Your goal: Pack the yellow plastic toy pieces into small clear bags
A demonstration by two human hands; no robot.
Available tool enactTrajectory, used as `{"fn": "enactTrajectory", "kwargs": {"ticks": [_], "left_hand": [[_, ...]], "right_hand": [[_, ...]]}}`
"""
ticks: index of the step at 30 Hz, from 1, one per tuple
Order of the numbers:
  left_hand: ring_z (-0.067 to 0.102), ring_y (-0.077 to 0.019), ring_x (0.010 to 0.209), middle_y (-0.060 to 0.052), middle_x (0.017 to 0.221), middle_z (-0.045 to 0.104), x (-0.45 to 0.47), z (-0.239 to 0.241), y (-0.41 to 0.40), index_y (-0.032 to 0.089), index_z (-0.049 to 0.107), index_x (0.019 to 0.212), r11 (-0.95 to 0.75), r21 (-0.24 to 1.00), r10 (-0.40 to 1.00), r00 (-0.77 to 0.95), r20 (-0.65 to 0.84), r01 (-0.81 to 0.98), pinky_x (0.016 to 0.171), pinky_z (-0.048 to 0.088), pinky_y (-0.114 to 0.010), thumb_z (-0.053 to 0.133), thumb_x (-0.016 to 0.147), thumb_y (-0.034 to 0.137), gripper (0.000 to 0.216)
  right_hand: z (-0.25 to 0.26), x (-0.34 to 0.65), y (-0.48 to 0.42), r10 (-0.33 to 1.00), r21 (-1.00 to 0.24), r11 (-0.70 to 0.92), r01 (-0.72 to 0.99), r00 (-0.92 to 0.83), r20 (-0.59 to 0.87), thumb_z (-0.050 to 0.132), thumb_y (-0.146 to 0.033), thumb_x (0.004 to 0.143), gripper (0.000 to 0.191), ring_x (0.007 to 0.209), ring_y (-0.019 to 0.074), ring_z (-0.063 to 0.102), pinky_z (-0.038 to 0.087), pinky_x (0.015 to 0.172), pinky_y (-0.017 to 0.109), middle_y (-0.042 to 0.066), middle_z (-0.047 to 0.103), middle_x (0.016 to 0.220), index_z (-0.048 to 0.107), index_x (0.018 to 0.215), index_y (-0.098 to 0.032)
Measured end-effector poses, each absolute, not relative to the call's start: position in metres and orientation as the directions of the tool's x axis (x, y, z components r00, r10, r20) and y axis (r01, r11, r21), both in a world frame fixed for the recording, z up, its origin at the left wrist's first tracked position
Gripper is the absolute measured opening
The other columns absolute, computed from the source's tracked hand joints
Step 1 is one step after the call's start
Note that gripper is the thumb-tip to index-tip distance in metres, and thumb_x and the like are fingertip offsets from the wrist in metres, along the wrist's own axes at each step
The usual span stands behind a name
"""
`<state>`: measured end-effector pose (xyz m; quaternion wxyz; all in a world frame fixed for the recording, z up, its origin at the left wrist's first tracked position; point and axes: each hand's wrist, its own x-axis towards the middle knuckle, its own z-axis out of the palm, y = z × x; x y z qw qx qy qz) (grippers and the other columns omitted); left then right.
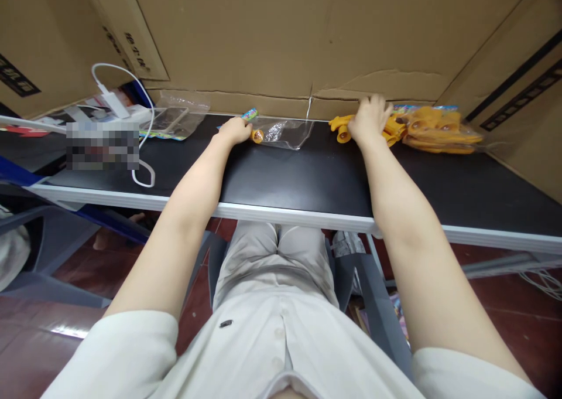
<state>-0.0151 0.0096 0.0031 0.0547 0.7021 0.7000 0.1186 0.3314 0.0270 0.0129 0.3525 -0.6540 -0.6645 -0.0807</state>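
My left hand (236, 130) is closed on the left end of a clear plastic bag (285, 133) with a colourful header strip (250, 114). A small round yellow plastic piece (257, 136) shows beside its fingertips, at or inside the bag. Further right, my right hand (372, 118) is curled down over yellow plastic pieces (342, 129), with its fingertips partly hidden. More yellow pieces (394, 132) lie just right of that hand. Against them rests a clear bag filled with yellow pieces (441, 130), which also has a colourful strip.
Another clear bag (178, 118) lies at the back left of the black table (298, 179). Left of it are a white charger with a cable (115, 103) and a pixelated patch. Cardboard walls (263, 36) close off the back and sides. A metal edge (285, 213) runs along the front.
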Motion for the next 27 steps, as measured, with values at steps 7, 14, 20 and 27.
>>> {"fn": "enactTrajectory", "kwargs": {"ticks": [7, 14, 20, 27], "left_hand": [[0.06, -0.0434, 0.152, -0.028, 0.16, 0.063, -0.013, 0.007, 0.005, 0.005, 0.072, 0.148, 0.005, 0.242, 0.997, -0.025, 0.079, 0.97, 0.125, 0.049, -0.051, 0.039, 0.108, 0.034, 0.059], [0.049, -0.0453, 0.16, -0.022, 0.164, 0.062, -0.019, -0.001, 0.015, 0.017, 0.075, 0.143, -0.022, 0.295, 0.992, -0.016, 0.125, 0.955, 0.138, 0.021, -0.071, 0.05, 0.1, 0.033, 0.053], [0.048, -0.0423, 0.161, -0.015, 0.168, 0.059, -0.022, -0.006, 0.021, 0.025, 0.076, 0.143, -0.021, 0.351, 0.992, -0.023, 0.122, 0.936, 0.138, 0.022, -0.071, 0.05, 0.093, 0.037, 0.058], [0.056, -0.0418, 0.155, -0.012, 0.16, 0.068, -0.027, -0.009, 0.026, 0.024, 0.077, 0.143, -0.031, 0.319, 0.998, 0.01, 0.066, 0.947, 0.139, 0.019, -0.07, 0.042, 0.096, 0.042, 0.062]], "right_hand": [[-0.001, 0.352, 0.034, 0.82, -0.493, 0.255, 0.832, 0.085, 0.567, 0.069, -0.027, 0.108, 0.017, 0.143, 0.0344, 0.05, 0.026, 0.129, 0.062, 0.023, 0.074, 0.119, 0.072, 0.093, -0.019], [0.027, 0.322, 0.005, 0.871, -0.189, -0.156, 0.969, 0.225, 0.436, 0.064, -0.004, 0.105, 0.049, 0.159, 0.0367, 0.044, 0.025, 0.132, 0.059, 0.033, 0.057, 0.161, 0.061, 0.154, 0.001], [0.058, 0.299, -0.021, 0.953, -0.121, 0.055, 0.991, -0.016, 0.302, 0.069, -0.018, 0.107, 0.044, 0.151, 0.0369, 0.058, 0.041, 0.128, 0.052, 0.026, 0.066, 0.154, 0.065, 0.149, -0.005], [0.059, 0.304, -0.008, 0.961, -0.215, 0.271, 0.938, -0.249, 0.122, 0.086, -0.031, 0.092, 0.026, 0.113, 0.0335, 0.074, 0.058, 0.106, 0.047, 0.013, 0.08, 0.115, 0.08, 0.114, -0.021]]}}
